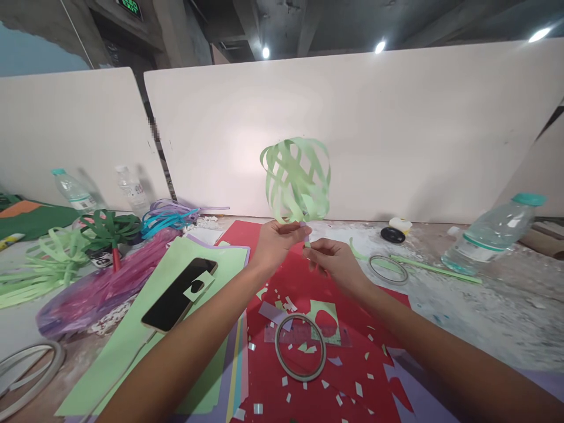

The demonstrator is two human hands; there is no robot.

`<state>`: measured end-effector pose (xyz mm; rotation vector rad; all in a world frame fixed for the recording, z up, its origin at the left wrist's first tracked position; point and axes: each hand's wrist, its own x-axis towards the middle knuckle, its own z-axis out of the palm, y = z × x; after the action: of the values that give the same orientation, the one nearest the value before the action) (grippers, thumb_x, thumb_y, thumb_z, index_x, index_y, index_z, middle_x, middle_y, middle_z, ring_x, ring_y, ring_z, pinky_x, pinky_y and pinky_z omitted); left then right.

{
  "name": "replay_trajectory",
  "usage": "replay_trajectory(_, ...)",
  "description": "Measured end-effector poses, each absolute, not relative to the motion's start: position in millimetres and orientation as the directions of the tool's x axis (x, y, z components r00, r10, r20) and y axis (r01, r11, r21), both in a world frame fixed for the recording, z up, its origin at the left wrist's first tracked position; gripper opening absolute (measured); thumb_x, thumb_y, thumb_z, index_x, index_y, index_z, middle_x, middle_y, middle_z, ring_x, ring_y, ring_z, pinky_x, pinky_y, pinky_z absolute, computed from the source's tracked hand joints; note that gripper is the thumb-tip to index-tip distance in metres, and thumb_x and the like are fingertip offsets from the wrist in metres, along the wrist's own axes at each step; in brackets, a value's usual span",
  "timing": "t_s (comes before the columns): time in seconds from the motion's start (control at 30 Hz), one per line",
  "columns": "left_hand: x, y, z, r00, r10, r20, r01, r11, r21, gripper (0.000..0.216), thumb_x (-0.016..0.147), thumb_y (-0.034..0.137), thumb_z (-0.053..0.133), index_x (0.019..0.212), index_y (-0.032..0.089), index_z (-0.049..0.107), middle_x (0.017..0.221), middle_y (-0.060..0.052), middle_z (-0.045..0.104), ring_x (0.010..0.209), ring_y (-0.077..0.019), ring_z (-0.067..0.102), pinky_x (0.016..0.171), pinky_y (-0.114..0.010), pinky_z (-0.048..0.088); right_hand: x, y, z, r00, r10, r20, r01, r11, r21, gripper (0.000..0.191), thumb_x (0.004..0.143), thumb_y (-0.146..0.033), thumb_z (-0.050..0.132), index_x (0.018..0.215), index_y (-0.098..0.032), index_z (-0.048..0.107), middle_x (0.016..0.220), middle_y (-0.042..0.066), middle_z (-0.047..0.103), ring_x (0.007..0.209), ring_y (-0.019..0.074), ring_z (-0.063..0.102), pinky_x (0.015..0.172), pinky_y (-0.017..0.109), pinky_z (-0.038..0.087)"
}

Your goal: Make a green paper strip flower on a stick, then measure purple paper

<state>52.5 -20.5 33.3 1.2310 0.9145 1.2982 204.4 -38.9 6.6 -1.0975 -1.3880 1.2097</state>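
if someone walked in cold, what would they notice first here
First, the pale green ball of looped paper strips, held up mid-frame against the white board by the left hand, with the right hand pinching just below it. Next, the red paper sheet under the arms, littered with scraps around a tape ring, and the black phone on green paper to the left.

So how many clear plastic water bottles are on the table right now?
3. One clear plastic water bottle with a teal cap lies tilted at the far right; a second bottle and a third bottle stand at the far left by the white board. Clutter may hide others.
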Motion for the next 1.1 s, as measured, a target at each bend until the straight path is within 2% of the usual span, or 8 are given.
replay_trajectory(0.13,56,-22,32,0.076,0.983,0.167,-0.176,-0.152,0.973,0.027,0.062,0.038,0.081,0.072,0.015,0.072,0.076,-0.005,0.067,0.078,-0.0183,0.06,0.08,-0.035,0.046,200,-41,5,-0.038,0.991,0.127,0.074,0.13,-0.989,0.025,0.064,-0.039,0.08,0.07,-0.019,0.065,0.052,-0.002,0.057,0.048,0.011,0.047,0.049,0.027,0.033)
replay_trajectory(0.23,56,-21,30,0.087,0.98,0.18,-0.203,-0.16,0.966,0.026,0.063,0.038,0.081,0.073,0.015,0.072,0.078,-0.005,0.068,0.079,-0.0181,0.062,0.082,-0.036,0.047,200,-42,5,-0.028,0.99,0.138,0.076,0.139,-0.987,0.023,0.064,-0.036,0.08,0.069,-0.02,0.065,0.052,-0.003,0.057,0.048,0.0109,0.047,0.05,0.027,0.033)
replay_trajectory(0.47,49,-19,35,0.254,0.941,0.226,-0.356,-0.126,0.926,0.025,0.068,0.033,0.079,0.086,0.015,0.075,0.087,-0.007,0.07,0.086,-0.0178,0.064,0.088,-0.036,0.05,209,-38,8,-0.227,0.97,0.092,-0.051,0.083,-0.995,0.027,0.072,-0.044,0.074,0.07,-0.018,0.065,0.057,-0.001,0.06,0.046,0.0091,0.046,0.046,0.025,0.031)
replay_trajectory(0.6,47,-20,39,0.337,0.923,0.186,-0.411,-0.034,0.911,0.025,0.071,0.029,0.078,0.093,0.015,0.074,0.099,-0.009,0.07,0.085,-0.0166,0.066,0.081,-0.032,0.052,210,-36,4,-0.366,0.93,0.03,-0.166,-0.033,-0.986,0.032,0.072,-0.047,0.075,0.071,-0.018,0.061,0.07,0.001,0.064,0.051,0.0089,0.051,0.043,0.022,0.03)
replay_trajectory(0.73,46,-20,39,0.396,0.903,0.168,-0.443,0.028,0.896,0.026,0.075,0.026,0.075,0.097,0.015,0.072,0.098,-0.009,0.07,0.078,-0.0157,0.065,0.064,-0.027,0.051,211,-38,5,-0.458,0.889,-0.017,-0.217,-0.13,-0.968,0.035,0.071,-0.05,0.074,0.081,-0.018,0.065,0.071,0.001,0.062,0.051,0.007,0.051,0.043,0.02,0.03)
replay_trajectory(0.87,44,-19,39,0.442,0.885,0.147,-0.462,0.084,0.883,0.025,0.077,0.024,0.073,0.099,0.013,0.07,0.102,-0.011,0.069,0.073,-0.0136,0.064,0.062,-0.026,0.05,212,-40,9,-0.522,0.851,-0.053,-0.197,-0.18,-0.964,0.042,0.07,-0.056,0.073,0.086,-0.018,0.067,0.069,0.001,0.061,0.049,0.0074,0.05,0.044,0.021,0.033)
replay_trajectory(1.0,43,-17,38,0.422,0.894,0.152,-0.439,0.054,0.897,0.027,0.076,0.027,0.075,0.099,0.014,0.071,0.098,-0.01,0.069,0.068,-0.012,0.063,0.061,-0.026,0.048,210,-41,10,-0.492,0.871,-0.011,-0.146,-0.095,-0.985,0.042,0.073,-0.057,0.069,0.087,-0.018,0.066,0.077,0.004,0.065,0.058,0.0113,0.055,0.049,0.025,0.038)
replay_trajectory(1.1,43,-15,34,0.335,0.925,0.178,-0.427,-0.02,0.904,0.029,0.071,0.026,0.078,0.097,0.014,0.073,0.099,-0.009,0.07,0.081,-0.0155,0.065,0.076,-0.03,0.051,208,-42,9,-0.369,0.926,0.081,-0.079,0.055,-0.995,0.031,0.075,-0.047,0.072,0.081,-0.018,0.064,0.072,0.001,0.064,0.059,0.0107,0.053,0.055,0.026,0.038)
